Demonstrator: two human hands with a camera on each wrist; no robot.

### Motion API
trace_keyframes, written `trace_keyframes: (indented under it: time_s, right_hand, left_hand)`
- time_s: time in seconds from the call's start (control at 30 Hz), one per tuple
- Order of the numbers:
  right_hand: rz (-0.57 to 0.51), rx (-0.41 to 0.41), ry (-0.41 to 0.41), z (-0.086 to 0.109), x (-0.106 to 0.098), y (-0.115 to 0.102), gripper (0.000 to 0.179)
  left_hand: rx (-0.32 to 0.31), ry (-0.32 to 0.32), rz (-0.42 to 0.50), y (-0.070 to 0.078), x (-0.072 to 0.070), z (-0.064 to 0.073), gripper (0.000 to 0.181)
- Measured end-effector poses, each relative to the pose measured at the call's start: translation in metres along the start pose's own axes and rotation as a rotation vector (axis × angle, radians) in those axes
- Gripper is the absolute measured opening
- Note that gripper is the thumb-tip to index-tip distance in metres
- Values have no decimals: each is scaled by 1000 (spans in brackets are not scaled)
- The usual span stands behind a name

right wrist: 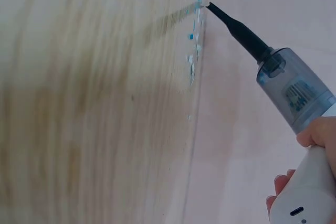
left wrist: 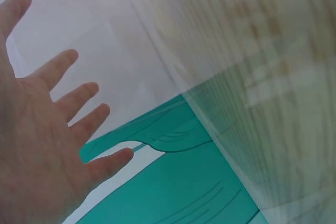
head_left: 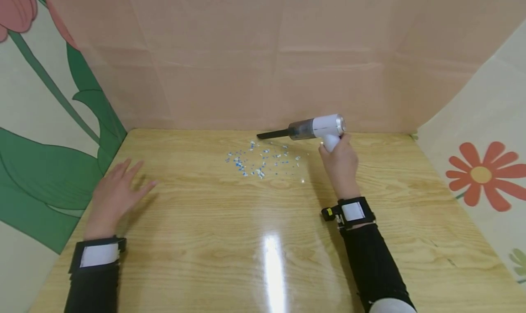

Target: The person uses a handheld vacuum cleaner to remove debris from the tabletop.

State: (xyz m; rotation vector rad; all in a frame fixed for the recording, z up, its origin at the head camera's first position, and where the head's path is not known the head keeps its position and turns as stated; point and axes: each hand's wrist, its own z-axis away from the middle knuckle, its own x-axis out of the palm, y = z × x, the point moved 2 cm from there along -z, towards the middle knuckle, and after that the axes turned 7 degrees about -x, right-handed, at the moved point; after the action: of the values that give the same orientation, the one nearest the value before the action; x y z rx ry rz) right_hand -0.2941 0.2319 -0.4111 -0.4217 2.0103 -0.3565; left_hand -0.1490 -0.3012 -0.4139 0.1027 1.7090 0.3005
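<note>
My right hand grips the white handle of a handheld vacuum cleaner, seen from the side in the head view. Its black crevice nozzle points left, the tip close over the far part of the table beside scattered blue and white paper bits. Through the clear dust cup in the right wrist view, some blue specks show. My left hand is held out over the table's left side, fingers straight and spread, with nothing in it; the left wrist view shows its palm.
The wooden table meets a pinkish backdrop along its far edge. A panel with green leaves stands at the left, and one with a red flower at the right. Glare lies on the near middle of the tabletop.
</note>
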Motion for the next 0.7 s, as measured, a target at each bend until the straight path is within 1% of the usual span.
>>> trace_keyframes:
  time_s: [0.17,0.3,0.5,0.7]
  right_hand:
    - [-13,-19,-11,4,1,-7,63]
    - [-16,-27,-19,8,1,-13,63]
    - [-12,-51,-5,15,2,-25,62]
    - [-14,-139,26,24,5,-38,60]
  left_hand:
    - [8,21,6,-11,-3,4,77]
    - [-11,33,27,-19,-8,7,77]
    - [-62,-4,30,-28,-12,12,81]
    - [-87,-23,28,-32,-15,17,84]
